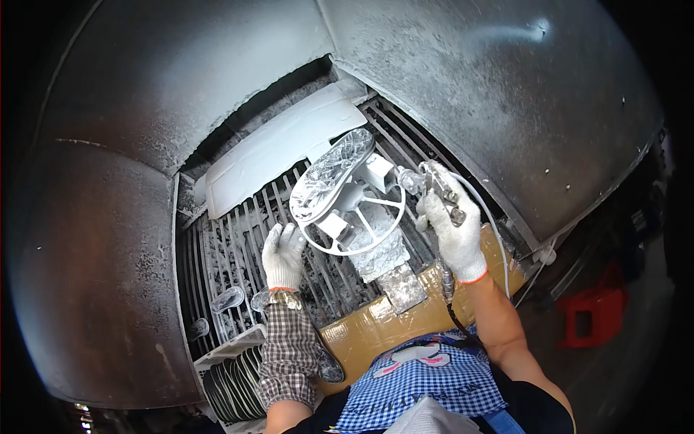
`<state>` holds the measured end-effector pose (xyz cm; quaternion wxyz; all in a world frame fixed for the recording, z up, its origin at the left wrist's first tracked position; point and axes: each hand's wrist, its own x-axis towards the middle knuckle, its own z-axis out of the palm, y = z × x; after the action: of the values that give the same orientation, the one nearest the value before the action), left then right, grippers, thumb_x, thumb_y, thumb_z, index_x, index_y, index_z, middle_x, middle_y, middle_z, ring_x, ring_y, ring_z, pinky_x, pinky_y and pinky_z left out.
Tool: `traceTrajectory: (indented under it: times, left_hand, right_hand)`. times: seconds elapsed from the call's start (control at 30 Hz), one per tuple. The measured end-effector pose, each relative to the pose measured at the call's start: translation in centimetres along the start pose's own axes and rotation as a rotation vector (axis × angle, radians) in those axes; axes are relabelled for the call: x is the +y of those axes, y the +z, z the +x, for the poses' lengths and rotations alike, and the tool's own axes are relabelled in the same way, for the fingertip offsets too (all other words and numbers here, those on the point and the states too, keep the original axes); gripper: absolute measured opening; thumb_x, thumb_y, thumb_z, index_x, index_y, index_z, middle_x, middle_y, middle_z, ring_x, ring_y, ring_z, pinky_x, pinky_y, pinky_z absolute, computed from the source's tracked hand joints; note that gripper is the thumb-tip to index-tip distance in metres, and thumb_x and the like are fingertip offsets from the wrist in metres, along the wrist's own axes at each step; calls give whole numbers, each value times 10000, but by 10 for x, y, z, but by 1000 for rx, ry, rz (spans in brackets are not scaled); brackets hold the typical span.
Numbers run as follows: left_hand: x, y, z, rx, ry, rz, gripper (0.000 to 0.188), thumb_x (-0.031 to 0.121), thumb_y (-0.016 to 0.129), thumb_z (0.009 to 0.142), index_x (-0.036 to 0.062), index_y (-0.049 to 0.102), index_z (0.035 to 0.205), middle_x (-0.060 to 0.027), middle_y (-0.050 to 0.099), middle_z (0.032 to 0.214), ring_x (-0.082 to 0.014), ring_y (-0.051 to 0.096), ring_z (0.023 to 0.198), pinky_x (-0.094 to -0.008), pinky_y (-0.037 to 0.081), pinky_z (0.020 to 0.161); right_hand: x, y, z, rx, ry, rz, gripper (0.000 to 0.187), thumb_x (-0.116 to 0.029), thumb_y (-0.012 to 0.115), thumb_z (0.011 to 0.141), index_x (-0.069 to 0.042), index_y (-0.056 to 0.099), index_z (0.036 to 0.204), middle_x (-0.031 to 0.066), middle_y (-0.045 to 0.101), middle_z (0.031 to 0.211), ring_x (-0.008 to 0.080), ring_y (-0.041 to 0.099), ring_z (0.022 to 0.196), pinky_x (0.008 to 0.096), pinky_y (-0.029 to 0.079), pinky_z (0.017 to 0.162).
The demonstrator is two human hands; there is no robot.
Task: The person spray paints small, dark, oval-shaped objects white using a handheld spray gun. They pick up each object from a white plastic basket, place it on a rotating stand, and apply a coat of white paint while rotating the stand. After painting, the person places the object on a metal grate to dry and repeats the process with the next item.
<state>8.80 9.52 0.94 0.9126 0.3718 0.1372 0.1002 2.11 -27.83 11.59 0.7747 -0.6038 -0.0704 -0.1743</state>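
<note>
In a white cotton glove, my right hand (450, 220) is closed round a metal spray gun (442, 189), which is fed by a pale hose (486, 210). The gun's front end points left, toward a white-coated round stand (359, 226) with a spoked ring. On that stand rests a shoe sole (334, 176), tilted, with a white side edge and a shiny, film-like face. My left hand (283, 254), gloved too, is beside the ring's left edge. Its fingers are stretched out and hold nothing; whether they touch the ring I cannot tell.
Below the stand runs a powder-dusted metal grate (249, 246). A white board (285, 148) lies at the back. Dark metal walls (520, 94) enclose the sides. At the lower left, a crate (249, 336) holds several dark soles. Tape-covered cardboard (361, 329) lines the front; a red stool (593, 315) stands right.
</note>
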Motion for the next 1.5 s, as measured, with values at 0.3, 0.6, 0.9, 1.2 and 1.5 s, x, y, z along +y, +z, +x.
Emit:
traceTrajectory:
  times: [0.3,0.6,0.9,1.2,1.5]
  left_hand:
    - [0,5,3,68,19,50,355,201,627,1071,-20,538,1334,-210,645,1246,-375,678,1120,-454,607,897]
    - [-55,7,-59,16,-136,30,283,201,605,1052,-20,613,1229,-185,691,1227,-287,685,1087,-401,615,876]
    - [-91,15,-98,-75,-285,-135,467,223,597,1059,-18,529,1453,-225,623,1402,-388,623,1252,-512,548,1052]
    - [-84,26,-104,-116,-329,-193,502,250,603,1071,-12,516,1490,-216,614,1453,-396,621,1313,-521,531,1093]
    - [-73,21,-99,-97,-263,-203,351,190,595,1043,-45,581,1303,-307,604,1433,-455,609,1322,-575,556,1060]
  right_hand:
    - [-7,-1,11,70,31,32,539,-118,644,1072,58,483,1556,-7,689,943,19,554,696,191,468,607]
    - [-7,22,-15,-147,83,-9,543,-137,654,1068,68,497,1546,20,692,892,57,622,712,233,527,649]
    - [-16,37,-32,-245,149,34,544,-108,655,1064,103,489,1538,128,733,1233,93,669,970,258,552,860]
    - [-10,19,-23,-73,74,12,526,-98,647,1074,83,490,1542,129,712,1250,126,670,1040,270,554,903]
    - [-22,-2,-19,29,58,33,518,-126,630,1093,39,480,1560,17,660,924,48,587,758,210,514,669]
